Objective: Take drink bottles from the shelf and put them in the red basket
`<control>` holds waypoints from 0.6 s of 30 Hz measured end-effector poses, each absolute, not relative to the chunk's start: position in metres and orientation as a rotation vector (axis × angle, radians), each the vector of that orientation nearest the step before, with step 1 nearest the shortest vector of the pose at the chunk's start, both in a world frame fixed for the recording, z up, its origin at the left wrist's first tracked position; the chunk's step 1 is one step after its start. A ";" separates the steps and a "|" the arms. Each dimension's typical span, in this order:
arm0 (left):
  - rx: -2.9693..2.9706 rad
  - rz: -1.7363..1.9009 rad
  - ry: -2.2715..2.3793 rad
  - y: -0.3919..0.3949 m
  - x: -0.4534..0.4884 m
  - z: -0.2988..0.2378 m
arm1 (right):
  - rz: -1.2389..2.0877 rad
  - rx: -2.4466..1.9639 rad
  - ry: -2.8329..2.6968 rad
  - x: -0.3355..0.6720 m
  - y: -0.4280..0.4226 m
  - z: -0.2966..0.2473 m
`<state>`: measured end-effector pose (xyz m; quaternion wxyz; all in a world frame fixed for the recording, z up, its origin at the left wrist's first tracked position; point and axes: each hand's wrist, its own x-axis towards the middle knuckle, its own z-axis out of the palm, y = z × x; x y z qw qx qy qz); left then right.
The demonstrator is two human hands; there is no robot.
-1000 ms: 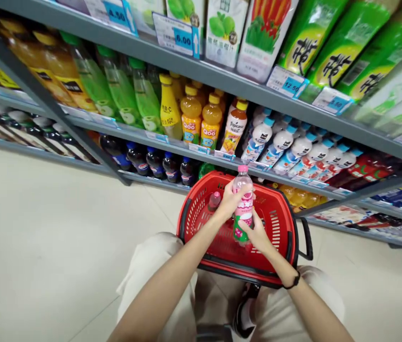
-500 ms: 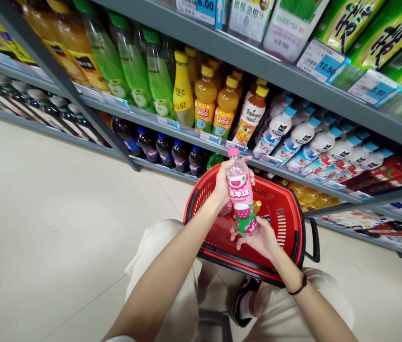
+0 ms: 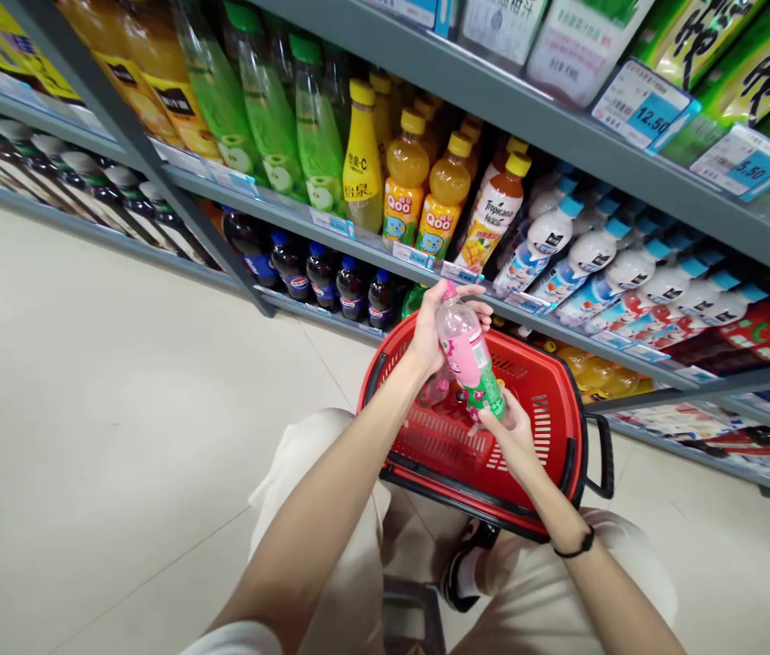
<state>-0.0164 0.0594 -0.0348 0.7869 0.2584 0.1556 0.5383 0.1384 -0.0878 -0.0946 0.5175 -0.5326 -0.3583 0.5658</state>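
Note:
I hold a clear bottle with a pink cap and a pink and green label (image 3: pixel 471 357) over a red shopping basket (image 3: pixel 555 400). My left hand (image 3: pixel 431 329) grips its upper part near the cap. My right hand (image 3: pixel 511 429) cups its bottom end. The bottle tilts, cap up and to the left. Another pink bottle (image 3: pixel 435 389) lies inside the basket, partly hidden behind my left wrist.
Grey store shelves (image 3: pixel 562 136) run from left to right, packed with green, orange and white drink bottles (image 3: pixel 405 186) and dark cola bottles (image 3: pixel 317 277) lower down. Price tags (image 3: pixel 644 107) line the shelf edges. Pale tiled floor (image 3: pixel 85 382) spreads to the left. My knees sit below the basket.
The bottle has been turned from upright to a tilt, cap leaning left, and lifted a little. The view has dropped and closed in on the shelves.

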 end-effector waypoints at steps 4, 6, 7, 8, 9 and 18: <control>0.576 1.155 0.297 0.059 -0.020 -0.033 | 1.250 -1.316 -0.878 0.135 -0.088 -0.103; 0.584 1.135 0.291 0.057 -0.021 -0.033 | 1.219 -1.332 -0.898 0.133 -0.090 -0.107; 0.590 1.126 0.293 0.057 -0.021 -0.033 | 1.207 -1.340 -0.911 0.132 -0.091 -0.108; 0.595 1.118 0.295 0.057 -0.021 -0.034 | 1.197 -1.347 -0.924 0.132 -0.091 -0.109; 0.599 1.113 0.296 0.057 -0.021 -0.035 | 1.190 -1.353 -0.936 0.132 -0.092 -0.110; 0.600 1.124 0.293 0.060 -0.020 -0.035 | 1.190 -1.348 -0.948 0.137 -0.091 -0.114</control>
